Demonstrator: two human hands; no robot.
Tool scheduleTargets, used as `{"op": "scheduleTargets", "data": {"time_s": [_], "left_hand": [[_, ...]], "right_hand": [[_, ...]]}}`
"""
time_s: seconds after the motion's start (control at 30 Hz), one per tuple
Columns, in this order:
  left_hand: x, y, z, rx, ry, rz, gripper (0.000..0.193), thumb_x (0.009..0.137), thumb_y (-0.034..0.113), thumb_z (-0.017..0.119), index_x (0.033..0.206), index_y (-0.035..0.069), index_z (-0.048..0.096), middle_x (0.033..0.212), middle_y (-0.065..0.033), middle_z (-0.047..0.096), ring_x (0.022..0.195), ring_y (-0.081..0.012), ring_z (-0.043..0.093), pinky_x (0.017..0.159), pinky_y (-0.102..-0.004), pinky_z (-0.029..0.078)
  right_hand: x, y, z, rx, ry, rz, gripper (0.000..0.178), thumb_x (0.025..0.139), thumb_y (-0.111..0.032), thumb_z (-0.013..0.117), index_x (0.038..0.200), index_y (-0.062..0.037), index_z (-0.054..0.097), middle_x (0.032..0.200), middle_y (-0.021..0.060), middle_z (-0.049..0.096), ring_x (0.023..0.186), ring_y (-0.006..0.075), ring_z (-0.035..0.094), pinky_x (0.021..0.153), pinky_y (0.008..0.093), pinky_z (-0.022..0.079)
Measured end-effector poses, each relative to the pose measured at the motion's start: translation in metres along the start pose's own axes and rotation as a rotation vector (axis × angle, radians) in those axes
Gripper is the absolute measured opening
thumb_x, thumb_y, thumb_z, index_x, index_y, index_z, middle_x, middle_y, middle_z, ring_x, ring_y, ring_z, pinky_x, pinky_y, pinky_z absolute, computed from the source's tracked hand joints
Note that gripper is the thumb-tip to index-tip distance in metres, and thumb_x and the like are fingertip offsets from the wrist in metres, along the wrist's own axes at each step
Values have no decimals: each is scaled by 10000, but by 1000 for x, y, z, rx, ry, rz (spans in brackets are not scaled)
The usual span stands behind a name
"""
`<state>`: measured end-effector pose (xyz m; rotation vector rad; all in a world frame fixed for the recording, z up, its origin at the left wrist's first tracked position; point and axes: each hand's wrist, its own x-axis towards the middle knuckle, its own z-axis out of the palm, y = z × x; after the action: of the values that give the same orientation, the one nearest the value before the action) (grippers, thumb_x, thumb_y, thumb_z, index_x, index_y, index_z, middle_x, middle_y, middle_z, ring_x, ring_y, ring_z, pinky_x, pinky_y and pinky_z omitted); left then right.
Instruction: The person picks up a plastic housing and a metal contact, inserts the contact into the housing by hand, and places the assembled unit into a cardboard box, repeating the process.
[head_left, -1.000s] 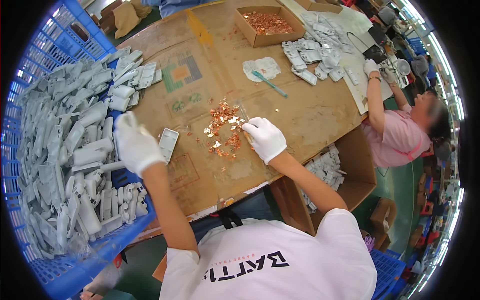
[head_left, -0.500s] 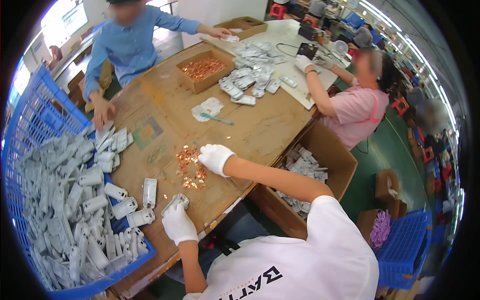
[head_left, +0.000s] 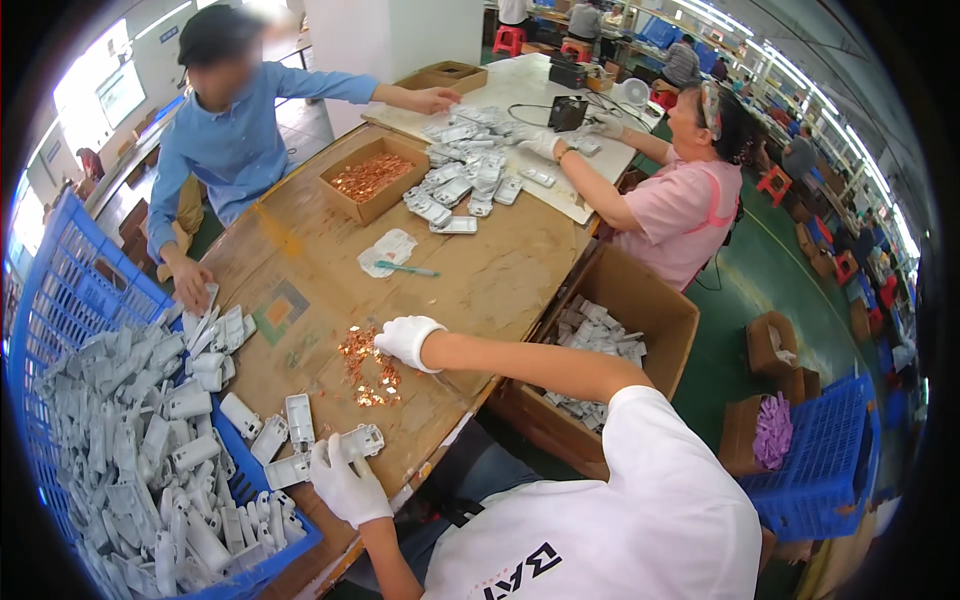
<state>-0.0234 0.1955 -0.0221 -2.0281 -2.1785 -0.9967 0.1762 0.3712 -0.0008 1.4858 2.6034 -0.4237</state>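
Copper pieces [head_left: 360, 350] heaped on the counter [head_left: 480, 290] might scatter if the right hand [head_left: 406, 342], its grip unclear beside them, brushes sideways, while the left hand's [head_left: 347, 482] grip pinches a pale plastic casing [head_left: 364, 441] near the edge

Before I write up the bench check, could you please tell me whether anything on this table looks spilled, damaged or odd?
Loose copper-coloured pieces lie scattered by the right hand, outside the cardboard box holding similar ones; they look spilled, though possibly placed deliberately. The brown tabletop also looks scuffed and patchy.
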Motion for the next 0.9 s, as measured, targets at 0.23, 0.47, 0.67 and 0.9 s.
{"op": "scheduleTargets", "data": {"time_s": [0.23, 0.47, 0.67, 0.9], "left_hand": [[7, -3, 3, 85, -179, 8, 403, 779, 91, 670, 1177, 109, 610, 1241, -150, 538, 1070, -358, 527, 913, -434, 438], [11, 3, 1, 120, -138, 78, 170, 744, 129, 701, 912, 118, 674, 952, -88, 614, 889, -310, 560, 774, -425, 445], [17, -3, 2, 208, -42, 107, 96, 727, 153, 718, 809, 121, 679, 769, -92, 611, 743, -308, 563, 675, -419, 448], [20, -2, 7, -356, -226, -346, 371, 808, 56, 675, 1172, 64, 600, 1069, -149, 662, 1021, -313, 620, 878, -366, 478]], "right_hand": [[-7, 1, 0, 12, 26, 58, 226, 797, -60, 637, 1020, -62, 671, 1021, 166, 680, 982, 340, 656, 808, 425, 538], [-6, -13, -11, -76, -97, 127, 255, 766, -58, 675, 1018, -19, 668, 1047, 204, 657, 1005, 335, 650, 822, 397, 541], [-11, -4, 1, -55, -7, 85, 223, 780, -110, 671, 982, -20, 646, 1043, 182, 640, 988, 315, 638, 828, 381, 530], [-25, -11, 4, -9, 378, -82, 157, 784, -91, 621, 926, -61, 561, 930, 144, 606, 904, 309, 630, 777, 397, 524]]}}
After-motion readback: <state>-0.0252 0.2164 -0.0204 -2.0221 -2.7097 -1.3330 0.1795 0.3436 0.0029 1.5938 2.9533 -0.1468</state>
